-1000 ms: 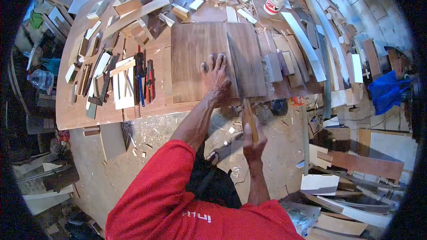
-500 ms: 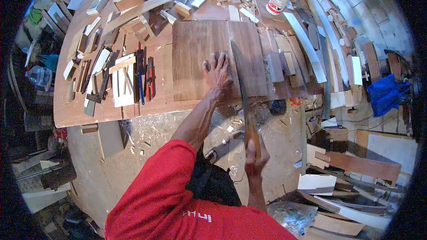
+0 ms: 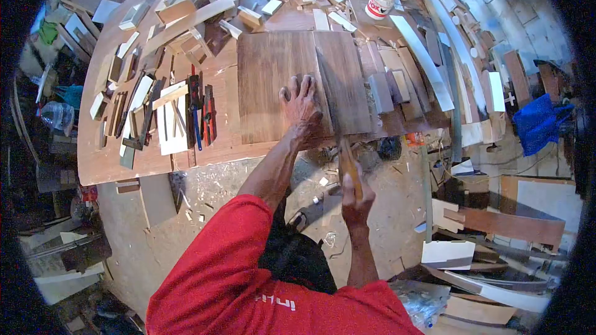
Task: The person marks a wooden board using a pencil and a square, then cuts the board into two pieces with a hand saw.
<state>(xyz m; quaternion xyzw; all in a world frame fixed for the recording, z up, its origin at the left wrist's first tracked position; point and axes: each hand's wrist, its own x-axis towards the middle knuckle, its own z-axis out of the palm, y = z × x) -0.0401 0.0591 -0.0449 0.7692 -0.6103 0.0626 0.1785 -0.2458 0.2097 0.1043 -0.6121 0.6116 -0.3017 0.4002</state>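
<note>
A wide brown wood-grained board lies at the front of the worktable, with a straight cut line running through it from the far edge. Pressed flat on the board, left of that line, is my left hand, fingers spread. My right hand is wrapped round the wooden handle of a handsaw, just off the table's front edge. The saw's blade is blurred and reaches along the line, so how deep it sits in the board cannot be made out.
Left of the board lie red-handled cutters and dark tools. Wood offcuts lie to the right; a white glue bottle stands behind. A blue bag and stacked planks are at the right, with scraps on the floor.
My right hand and the saw have moved forward, towards the board. My left hand keeps its place on the board, while the whole view has shifted slightly.
</note>
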